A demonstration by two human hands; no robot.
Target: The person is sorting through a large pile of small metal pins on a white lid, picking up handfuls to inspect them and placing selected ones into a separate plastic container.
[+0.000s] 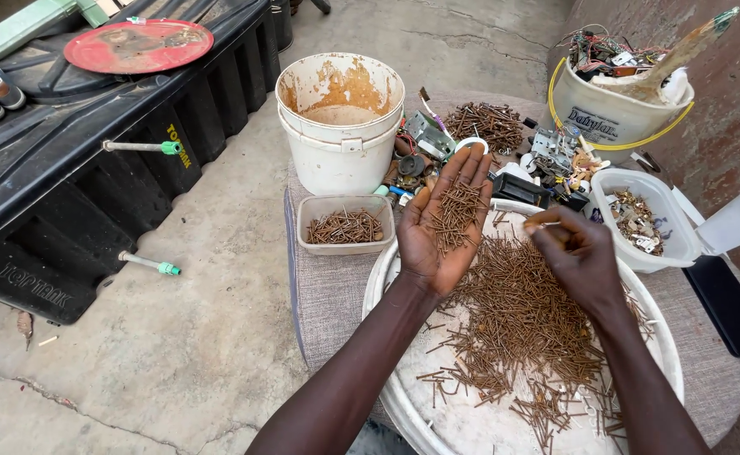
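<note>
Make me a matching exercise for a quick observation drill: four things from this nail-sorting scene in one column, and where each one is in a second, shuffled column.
Things:
1. left hand
2. right hand
3. small rectangular tub
4. red round lid

Places or states:
A. lies on the black tank
B. palm up, with a bundle of rusty nails on it
C. stands beside the white bucket, holding nails
D. pinches one nail above the pile on the white tray

Pairs: 1-B, 2-D, 3-C, 4-A

Dark label on white bucket (pixel 593 125)
</note>
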